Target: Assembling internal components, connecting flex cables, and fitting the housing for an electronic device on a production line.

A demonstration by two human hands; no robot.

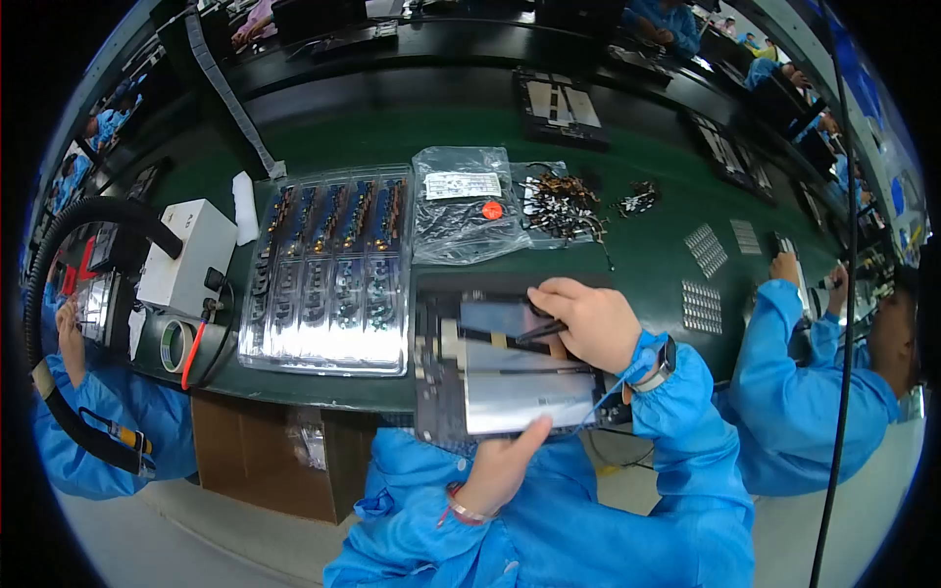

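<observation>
An opened tablet (510,397) with a black frame and silver battery cells lies at the front edge of the green bench, partly over my lap. My left hand (500,468) grips its near edge, the thumb resting on top by the battery. Over the far right part of the tablet is my right hand (591,323), fingers closed round black tweezers (539,332) whose tips point left and down at the inside. A blue cord runs from my right wrist, beside a dark watch. The fingers of my left hand below the tablet are hidden.
Left stand a clear parts tray (328,323), a white box (186,257) with a black hose, and a tape roll (176,346). Beyond lie plastic bags (466,230) and a heap of small cables (564,206). Small-part sheets (702,308) lie right, near a co-worker's sleeve (774,343).
</observation>
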